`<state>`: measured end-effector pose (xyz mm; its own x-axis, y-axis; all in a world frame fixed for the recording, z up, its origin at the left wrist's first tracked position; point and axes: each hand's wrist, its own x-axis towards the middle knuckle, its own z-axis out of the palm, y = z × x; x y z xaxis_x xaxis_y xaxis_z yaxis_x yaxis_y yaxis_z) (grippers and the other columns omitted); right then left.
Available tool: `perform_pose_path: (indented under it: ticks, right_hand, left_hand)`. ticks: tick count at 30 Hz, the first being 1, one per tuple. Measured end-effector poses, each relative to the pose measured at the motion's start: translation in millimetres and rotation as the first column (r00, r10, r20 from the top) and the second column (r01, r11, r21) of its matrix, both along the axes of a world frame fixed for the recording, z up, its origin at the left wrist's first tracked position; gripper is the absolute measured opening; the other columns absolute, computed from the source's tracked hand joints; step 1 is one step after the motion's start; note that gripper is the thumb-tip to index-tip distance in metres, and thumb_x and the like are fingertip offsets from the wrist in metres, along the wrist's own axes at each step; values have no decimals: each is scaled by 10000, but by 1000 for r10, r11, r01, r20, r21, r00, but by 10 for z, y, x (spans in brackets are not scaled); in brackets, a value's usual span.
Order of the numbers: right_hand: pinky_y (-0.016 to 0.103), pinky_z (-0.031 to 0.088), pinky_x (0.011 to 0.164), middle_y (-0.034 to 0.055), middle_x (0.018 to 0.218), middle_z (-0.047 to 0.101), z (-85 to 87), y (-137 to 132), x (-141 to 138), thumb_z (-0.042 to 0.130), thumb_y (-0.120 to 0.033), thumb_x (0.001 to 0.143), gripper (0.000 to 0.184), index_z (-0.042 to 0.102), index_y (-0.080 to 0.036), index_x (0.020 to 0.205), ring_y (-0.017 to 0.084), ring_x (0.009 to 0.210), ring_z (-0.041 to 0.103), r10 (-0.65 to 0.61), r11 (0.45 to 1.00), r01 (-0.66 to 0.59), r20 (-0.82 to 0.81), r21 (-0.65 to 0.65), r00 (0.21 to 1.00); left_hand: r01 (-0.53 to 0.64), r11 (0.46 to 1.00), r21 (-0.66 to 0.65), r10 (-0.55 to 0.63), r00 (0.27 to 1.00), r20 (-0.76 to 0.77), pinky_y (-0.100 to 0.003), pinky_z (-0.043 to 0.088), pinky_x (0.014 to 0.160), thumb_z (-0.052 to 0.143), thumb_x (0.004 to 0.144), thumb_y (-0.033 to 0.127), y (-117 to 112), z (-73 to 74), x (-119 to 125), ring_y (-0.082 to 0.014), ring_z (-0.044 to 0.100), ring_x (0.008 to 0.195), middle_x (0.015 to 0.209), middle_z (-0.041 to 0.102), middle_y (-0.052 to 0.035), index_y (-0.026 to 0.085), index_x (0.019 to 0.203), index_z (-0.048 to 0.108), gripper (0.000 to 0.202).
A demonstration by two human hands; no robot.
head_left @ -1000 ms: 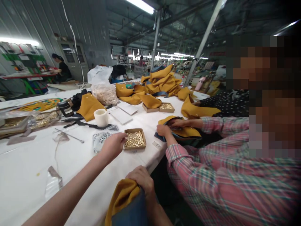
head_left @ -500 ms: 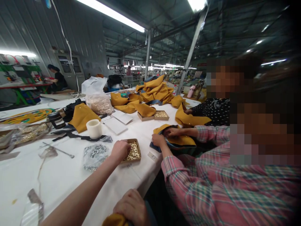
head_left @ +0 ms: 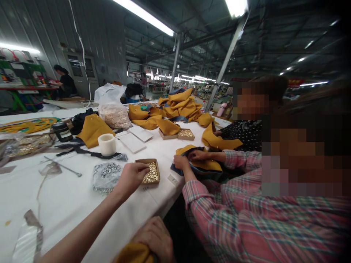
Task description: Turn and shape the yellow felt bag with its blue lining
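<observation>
My left hand reaches into a small cardboard box of gold metal eyelets on the white table, fingers pinched over the pieces. Whether it holds one is hidden by the fingers. My right hand sits low at the table's near edge, gripping a mustard-yellow fabric piece on my lap. A clear bag of silver rings lies just left of the box.
A person in a plaid shirt works a yellow and blue fabric piece at my right. A white roll, white cards, a second eyelet box and a pile of yellow fabric lie farther back.
My left hand has moved from the box's left edge over into the eyelets. The view has tilted up, so my right hand and the yellow fabric sit lower in frame.
</observation>
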<state>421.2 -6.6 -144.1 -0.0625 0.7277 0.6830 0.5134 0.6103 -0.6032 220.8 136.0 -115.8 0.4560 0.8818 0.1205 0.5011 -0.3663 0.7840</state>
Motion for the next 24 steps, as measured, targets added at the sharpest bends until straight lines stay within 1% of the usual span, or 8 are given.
perform_pose_path:
  ticks: [2,4,8,10,13,16,19,24]
  right_hand:
    - [430,701,953,87,1261,818,-181,-371,-218,744,-462,1151,251,802,-257,1284,243,1084,786,33,999,-33,-8,-29,999]
    - [428,685,908,79,1145,838,-298,-676,-405,637,-421,1204,249,822,-260,1244,247,1020,786,52,998,-54,-49,-36,997]
    - [443,634,916,80,1107,853,-328,-920,-602,571,-346,1228,262,820,-271,1196,257,1037,775,50,999,-49,-155,11,987]
    - [457,630,945,85,1144,859,-292,-916,-635,607,-308,1212,215,819,-273,1210,266,1072,780,54,999,-52,-158,15,986]
    - [457,637,937,84,1164,869,-231,-912,-665,613,-277,1206,203,816,-274,1212,269,1079,792,74,997,-72,-147,22,986]
    - [465,649,946,84,1182,876,-169,-960,-689,614,-267,1204,199,813,-272,1222,271,1081,800,90,996,-86,-140,33,986]
    - [483,659,957,86,1207,876,-86,-1025,-699,641,-235,1184,185,811,-274,1246,280,1093,804,96,995,-91,-141,38,985]
    - [491,665,906,91,1189,870,95,-1114,-704,677,-208,1166,191,810,-293,1272,293,1084,803,75,997,-71,-122,40,990]
  left_hand:
    - [-23,983,-183,43,993,108,-357,592,762,719,1060,553,-430,59,-255,-252,768,840,907,868,-63,230,1150,909,385]
    - [-7,928,-371,88,976,200,-335,589,725,798,984,634,-885,46,-497,-236,742,803,941,879,-70,230,1106,923,440]
    - [48,780,-624,198,927,319,-314,567,822,903,920,626,-1643,-116,-792,-228,741,886,979,892,-66,239,987,944,395]
    - [5,764,-645,250,919,305,-330,589,888,885,946,633,-1881,-185,-848,-261,779,978,1062,912,-55,271,1058,957,386]
    - [-85,789,-608,323,900,294,-355,622,957,882,949,633,-2066,-192,-877,-307,816,1084,1138,921,-43,304,1134,957,385]
    - [-120,798,-590,370,871,322,-369,630,944,924,901,632,-2120,-111,-885,-314,826,1043,1087,923,-54,302,1102,963,388]
    - [-53,758,-650,383,843,378,-351,617,931,980,847,645,-2139,-14,-886,-289,811,1011,1061,921,-67,297,1108,961,436]
    - [108,685,-720,397,774,494,-295,591,1019,1018,849,599,-2217,96,-865,-253,787,1125,1210,909,-75,271,1133,955,438]
